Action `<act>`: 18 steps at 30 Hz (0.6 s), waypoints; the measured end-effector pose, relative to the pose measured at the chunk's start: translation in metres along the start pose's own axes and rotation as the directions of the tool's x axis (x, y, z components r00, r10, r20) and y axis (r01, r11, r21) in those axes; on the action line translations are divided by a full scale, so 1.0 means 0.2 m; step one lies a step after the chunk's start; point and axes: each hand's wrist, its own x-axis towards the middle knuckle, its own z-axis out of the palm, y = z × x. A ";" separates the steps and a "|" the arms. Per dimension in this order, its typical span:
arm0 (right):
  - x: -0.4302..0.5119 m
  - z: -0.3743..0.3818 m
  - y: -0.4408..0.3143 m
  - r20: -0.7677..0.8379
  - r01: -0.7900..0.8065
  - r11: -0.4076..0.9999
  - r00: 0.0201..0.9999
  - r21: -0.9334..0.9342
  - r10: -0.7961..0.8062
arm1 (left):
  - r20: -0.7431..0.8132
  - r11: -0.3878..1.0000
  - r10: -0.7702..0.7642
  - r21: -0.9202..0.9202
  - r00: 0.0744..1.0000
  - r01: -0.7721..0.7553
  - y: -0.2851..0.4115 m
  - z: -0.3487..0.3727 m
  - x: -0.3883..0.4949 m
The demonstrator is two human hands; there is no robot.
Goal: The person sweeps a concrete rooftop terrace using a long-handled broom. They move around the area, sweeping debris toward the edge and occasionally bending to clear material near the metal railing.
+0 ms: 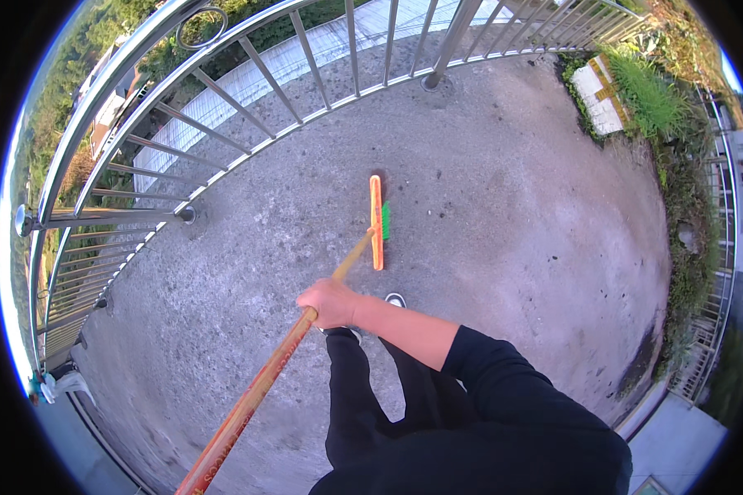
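Note:
My right hand (328, 303) is closed around the long orange-and-yellow handle (247, 402) of a push broom, low on the pole. The handle runs from the bottom left edge of the view up to the orange broom head (376, 216), which lies on the concrete ground ahead of my feet. Green bristles (386, 220) show along the right side of the head. My left hand is out of view. Just beyond my right hand is one of my shoes (395, 300); the other is partly hidden beneath the hand.
A stainless steel railing (285, 130) curves along the left and far side of the concrete floor (501, 247). At the right, a white block with yellow stripes (597, 96) stands beside grass and a strip of plants (687, 278). Small dark debris dots the floor.

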 end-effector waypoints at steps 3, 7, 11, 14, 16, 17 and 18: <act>0.04 0.03 0.07 0.253 -0.099 0.991 0.965 0.093 0.073 | -0.091 0.911 0.094 0.409 0.991 -0.049 0.08 0.20 -0.02; -0.26 -0.10 0.42 0.380 -0.338 0.932 0.851 -0.132 0.362 | -0.088 0.749 -0.658 0.023 0.748 0.662 -0.06 0.32 -0.38; -0.85 -0.39 0.76 0.285 -0.495 0.810 0.765 -0.313 0.578 | 0.243 0.509 -0.832 -0.022 0.499 0.860 0.06 0.55 -0.84; -1.00 -0.54 0.73 0.251 -0.503 0.789 0.761 -0.354 0.598 | 0.359 0.489 -0.796 -0.092 0.487 0.867 0.17 0.58 -0.92; -1.01 -0.57 0.70 0.230 -0.475 0.794 0.783 -0.379 0.578 | 0.285 0.489 -0.808 -0.163 0.515 0.857 0.15 0.57 -0.85; -0.97 -0.56 0.67 0.230 -0.467 0.810 0.796 -0.355 0.559 | 0.224 0.515 -0.804 -0.200 0.551 0.833 0.12 0.54 -0.79; -0.85 -0.56 0.56 0.228 -0.453 0.827 0.812 -0.333 0.537 | 0.122 0.585 -0.782 -0.194 0.611 0.787 0.11 0.53 -0.70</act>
